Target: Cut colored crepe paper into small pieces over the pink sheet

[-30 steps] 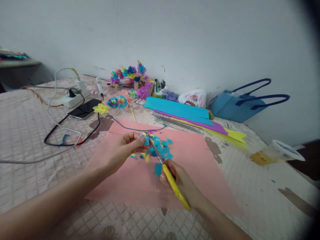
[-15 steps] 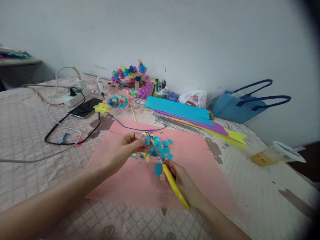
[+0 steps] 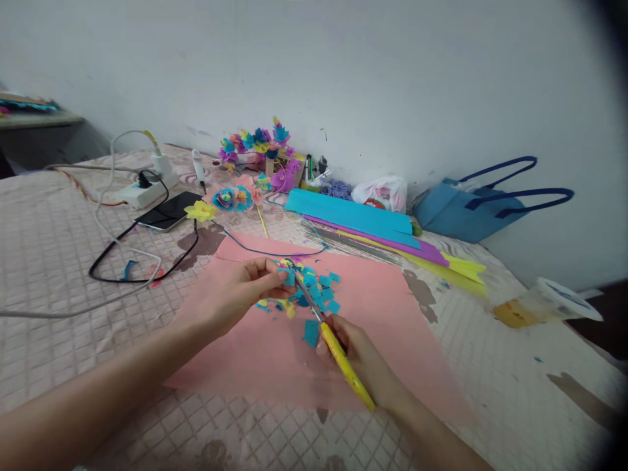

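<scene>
Between the thumb and fingers of my left hand (image 3: 250,288) is a small piece of blue paper (image 3: 288,277). My right hand (image 3: 358,356) grips yellow-handled scissors (image 3: 348,369), whose blades point up and left, their tips at the edge of that blue piece. Whether the blades touch or cut it, I cannot tell. Under the blades lies a pile of small blue and yellow paper cuttings (image 3: 324,291), spread on a pink paper sheet (image 3: 373,288). A larger blue square (image 3: 311,332) rests on the sheet beside my right fingers.
Behind the sheet lie folded blue paper (image 3: 348,212) and paper flowers (image 3: 235,198). A phone (image 3: 171,210), cables and a power strip (image 3: 142,191) occupy the left. To the right are a plastic cup (image 3: 540,304) with orange contents and a blue bag (image 3: 466,206).
Almost nothing differs. Both hands keep their hold on the paper and scissors, and the view has shifted very slightly.
</scene>
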The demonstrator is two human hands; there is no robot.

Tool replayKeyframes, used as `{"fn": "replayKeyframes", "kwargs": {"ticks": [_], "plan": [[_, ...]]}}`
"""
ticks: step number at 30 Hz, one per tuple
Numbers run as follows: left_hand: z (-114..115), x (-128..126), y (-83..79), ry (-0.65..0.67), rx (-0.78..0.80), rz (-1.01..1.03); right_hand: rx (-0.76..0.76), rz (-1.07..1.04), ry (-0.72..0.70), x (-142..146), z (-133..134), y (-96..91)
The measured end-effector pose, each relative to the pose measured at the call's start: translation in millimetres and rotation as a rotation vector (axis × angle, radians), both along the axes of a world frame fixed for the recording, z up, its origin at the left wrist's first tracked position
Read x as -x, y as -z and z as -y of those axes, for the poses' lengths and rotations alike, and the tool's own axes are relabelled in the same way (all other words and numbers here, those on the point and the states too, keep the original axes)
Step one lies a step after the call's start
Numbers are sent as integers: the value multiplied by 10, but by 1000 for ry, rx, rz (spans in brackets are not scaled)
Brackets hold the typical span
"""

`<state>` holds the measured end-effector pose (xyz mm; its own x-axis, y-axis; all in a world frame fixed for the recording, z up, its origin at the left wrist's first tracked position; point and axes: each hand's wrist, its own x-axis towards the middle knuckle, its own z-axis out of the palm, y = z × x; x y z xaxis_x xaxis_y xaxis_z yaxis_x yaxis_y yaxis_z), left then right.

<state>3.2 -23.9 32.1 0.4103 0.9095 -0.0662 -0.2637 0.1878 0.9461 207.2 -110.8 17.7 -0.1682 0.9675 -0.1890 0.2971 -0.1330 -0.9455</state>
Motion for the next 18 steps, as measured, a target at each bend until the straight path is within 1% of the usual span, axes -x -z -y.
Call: {"fn": "replayKeyframes", "kwargs": {"ticks": [6, 14, 18], "plan": [[-73, 55, 39, 57, -28, -39, 77, -14, -15, -53, -2, 38], [-105, 90, -46, 117, -35, -67, 62, 3, -45, -71, 9, -36], [-130, 108, -68, 156, -46, -70, 49, 20, -57, -77, 4, -43]]}}
